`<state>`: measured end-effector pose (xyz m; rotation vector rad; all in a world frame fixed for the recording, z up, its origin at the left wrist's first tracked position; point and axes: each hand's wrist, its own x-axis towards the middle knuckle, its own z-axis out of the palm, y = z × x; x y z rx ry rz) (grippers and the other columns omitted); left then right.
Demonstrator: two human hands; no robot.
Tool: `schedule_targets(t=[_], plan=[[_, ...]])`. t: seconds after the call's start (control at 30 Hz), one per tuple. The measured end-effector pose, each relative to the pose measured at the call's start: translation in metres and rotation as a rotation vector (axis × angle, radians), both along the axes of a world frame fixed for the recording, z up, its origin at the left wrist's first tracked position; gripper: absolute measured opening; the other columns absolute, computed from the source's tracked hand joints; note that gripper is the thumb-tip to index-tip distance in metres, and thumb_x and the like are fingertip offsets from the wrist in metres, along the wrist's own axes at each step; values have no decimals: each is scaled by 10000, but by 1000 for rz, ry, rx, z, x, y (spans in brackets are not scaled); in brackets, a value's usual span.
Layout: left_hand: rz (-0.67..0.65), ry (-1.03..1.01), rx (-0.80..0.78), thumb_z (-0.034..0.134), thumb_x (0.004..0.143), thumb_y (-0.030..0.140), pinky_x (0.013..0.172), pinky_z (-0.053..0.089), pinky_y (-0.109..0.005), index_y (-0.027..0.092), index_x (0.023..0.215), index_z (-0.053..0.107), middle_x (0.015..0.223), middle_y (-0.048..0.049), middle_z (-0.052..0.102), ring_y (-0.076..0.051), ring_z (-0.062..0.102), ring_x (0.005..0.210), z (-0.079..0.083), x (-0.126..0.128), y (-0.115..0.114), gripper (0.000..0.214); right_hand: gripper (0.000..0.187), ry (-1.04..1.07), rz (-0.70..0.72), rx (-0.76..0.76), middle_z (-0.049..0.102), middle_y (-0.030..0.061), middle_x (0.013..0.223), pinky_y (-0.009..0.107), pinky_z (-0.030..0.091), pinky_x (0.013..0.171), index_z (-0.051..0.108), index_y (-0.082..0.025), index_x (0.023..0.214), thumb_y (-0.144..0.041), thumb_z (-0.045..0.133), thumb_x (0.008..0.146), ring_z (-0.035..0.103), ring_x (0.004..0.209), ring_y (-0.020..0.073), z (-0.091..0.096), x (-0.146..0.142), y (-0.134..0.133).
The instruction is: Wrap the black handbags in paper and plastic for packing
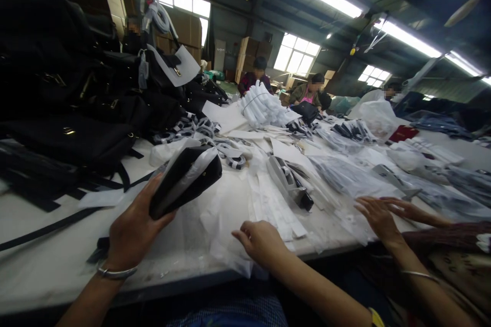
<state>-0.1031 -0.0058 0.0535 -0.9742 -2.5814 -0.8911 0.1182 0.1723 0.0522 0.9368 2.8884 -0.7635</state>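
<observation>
A small black bag [187,179] with a whitish strip along its side is gripped in my left hand [134,225], tilted above the table. My left thumb lies under its lower edge and my fingers wrap the near end. My right hand [263,242] hovers by the table's front edge with loosely bent fingers and thumb apart; I see nothing held in it. Below and left of it lies a clear plastic bag [218,230]; whether they touch is unclear. White paper strips [268,199] and a grey-and-black tape dispenser [287,181] lie beyond my right hand.
Black bags [69,138] with gold-coloured clasps are heaped at left, loose straps trailing. Rolled straps [207,127], a bundle of white rolls [261,104] and plastic-wrapped pieces [345,173] cover the table farther back. A co-worker's hands [379,217] are close on my right. Other people work across the table.
</observation>
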Motion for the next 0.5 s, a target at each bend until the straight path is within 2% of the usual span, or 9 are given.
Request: schedule_targets(t=[0.03,0.1,0.17,0.2,0.33,0.4,0.5], plan=[[-11,11,9,653,852,440,677,576,-361,342,1506,262,1422,-56,552,-322,684,1049,-1,0,0,768,326,70,-1,69,752,113,871,346,502,790,721,-174,914,-428,517,942,709,881,268,-1,-6,1],[-37,40,29,665,849,415,694,581,-353,340,1508,256,1453,-55,520,-322,661,1104,-2,0,1,779,326,219,67,58,713,106,1142,350,479,927,662,-197,1175,-387,518,953,660,1076,253,-8,-25,2],[-51,63,42,678,843,388,682,584,-345,346,1509,248,1471,-53,500,-322,651,1124,-5,-1,1,794,473,318,116,16,596,111,1353,353,440,1019,537,-199,1355,-408,561,932,568,1232,251,-20,-47,4],[-57,72,48,686,840,376,681,585,-342,351,1510,245,1472,-52,499,-320,651,1126,-6,-2,0,803,523,337,106,13,570,120,1377,354,446,1018,499,-192,1388,-428,568,927,563,1236,251,-27,-57,6],[-80,90,72,713,826,352,745,594,-332,363,1510,244,1465,-45,508,-305,651,1130,-10,-4,-2,829,399,334,8,80,659,139,1139,345,517,878,563,-137,1279,-380,510,967,667,953,215,-49,-81,15],[-80,93,72,720,820,350,765,597,-336,369,1510,242,1469,-36,504,-303,648,1135,-12,-5,-2,839,355,330,34,131,646,161,1134,383,499,914,585,-116,1229,-328,551,946,638,1008,247,-55,-86,19],[-89,103,70,734,807,326,769,600,-343,379,1515,220,1480,-24,490,-307,642,1145,-13,-4,-1,876,371,315,158,166,594,186,1261,466,434,1010,598,-124,1211,-295,640,885,540,1188,311,-62,-99,27]])
